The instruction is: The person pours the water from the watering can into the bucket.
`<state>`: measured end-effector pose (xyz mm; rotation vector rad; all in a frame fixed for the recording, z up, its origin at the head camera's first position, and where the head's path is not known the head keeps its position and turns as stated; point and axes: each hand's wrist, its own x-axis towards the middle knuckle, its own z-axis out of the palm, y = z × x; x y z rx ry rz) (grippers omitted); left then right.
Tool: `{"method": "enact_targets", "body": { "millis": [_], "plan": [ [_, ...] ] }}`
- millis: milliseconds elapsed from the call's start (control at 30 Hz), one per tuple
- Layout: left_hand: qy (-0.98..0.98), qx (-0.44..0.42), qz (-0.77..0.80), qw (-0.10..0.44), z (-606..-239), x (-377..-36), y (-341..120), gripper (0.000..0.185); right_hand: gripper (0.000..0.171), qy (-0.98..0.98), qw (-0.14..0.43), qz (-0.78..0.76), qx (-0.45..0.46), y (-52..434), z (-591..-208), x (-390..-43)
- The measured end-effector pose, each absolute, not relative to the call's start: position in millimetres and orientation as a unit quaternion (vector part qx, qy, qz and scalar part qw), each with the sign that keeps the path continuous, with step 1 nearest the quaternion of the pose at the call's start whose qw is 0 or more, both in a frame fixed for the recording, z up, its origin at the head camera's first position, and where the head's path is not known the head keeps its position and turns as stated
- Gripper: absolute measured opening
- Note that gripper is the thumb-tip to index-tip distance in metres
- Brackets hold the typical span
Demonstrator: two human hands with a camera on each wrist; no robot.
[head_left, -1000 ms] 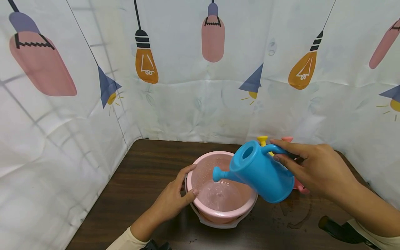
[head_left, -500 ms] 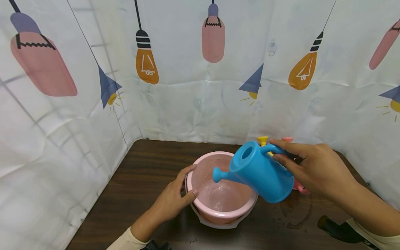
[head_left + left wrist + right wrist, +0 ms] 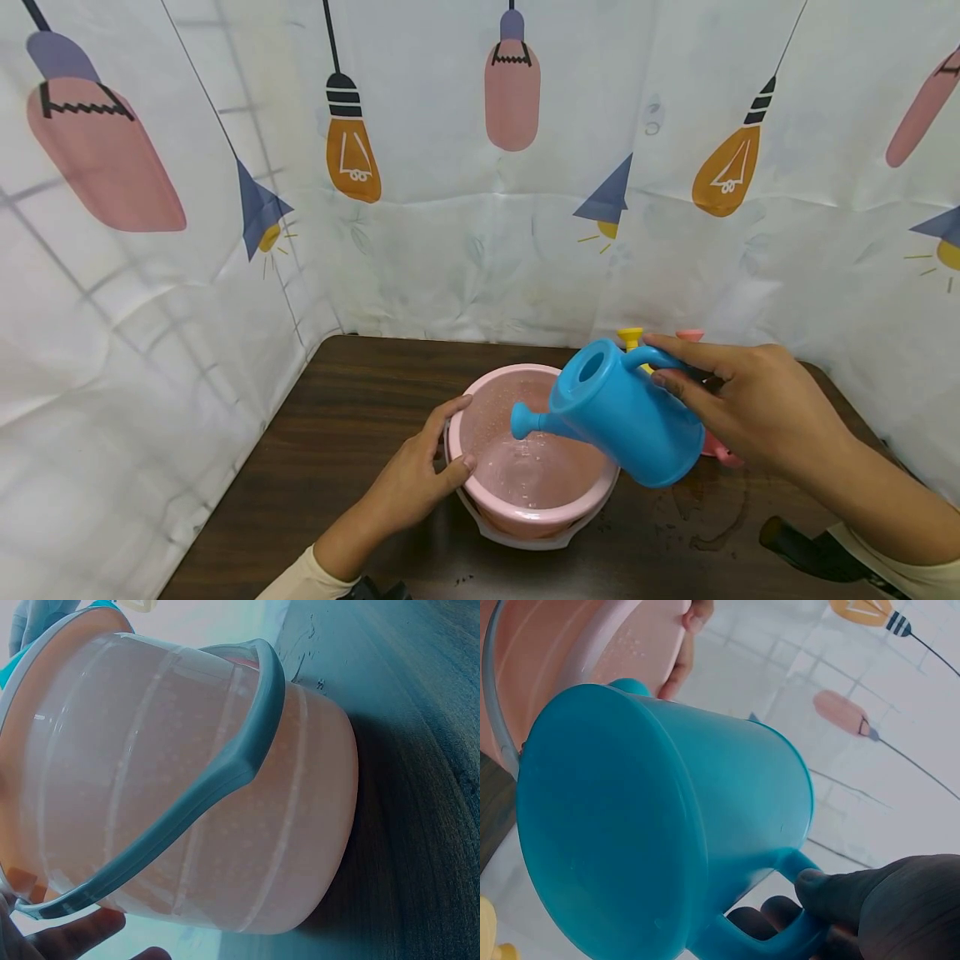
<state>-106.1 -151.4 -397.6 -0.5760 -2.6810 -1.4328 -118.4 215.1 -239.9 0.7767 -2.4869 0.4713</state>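
A pink bucket [image 3: 532, 515] with a grey handle [image 3: 240, 754] stands upright on the table, with some water in its bottom. My left hand [image 3: 408, 475] holds its left rim, the thumb and a fingertip over the edge; in the left wrist view the fingers lie beside the outer wall. My right hand [image 3: 757, 404] grips the handle of a blue watering can [image 3: 633, 425]. The can is tilted left, its spout [image 3: 527, 420] over the bucket's opening. Thin drops seem to fall from it. In the right wrist view the can's base faces the camera.
Behind the can, partly hidden, stand a yellow watering can's spout [image 3: 631, 335] and a pink item [image 3: 723, 452]. Wet marks [image 3: 720, 533] lie on the dark wooden table [image 3: 360, 408] at right. A printed white curtain [image 3: 450, 258] hangs behind and at left.
The water in the bucket ripples less than a second ago, and the flow from the spout looks thinner. Both hands and the watering can stay nearly still.
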Motion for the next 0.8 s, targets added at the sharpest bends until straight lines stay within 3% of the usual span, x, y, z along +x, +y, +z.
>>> {"method": "enact_targets", "body": {
  "millis": [800],
  "plan": [
    [-0.867, -0.181, -0.463, 0.022, -396.9, -105.6, -150.9, 0.070, 0.054, -0.914, 0.236, 0.177, 0.279, 213.1, -238.9, -117.6]
  ]
}}
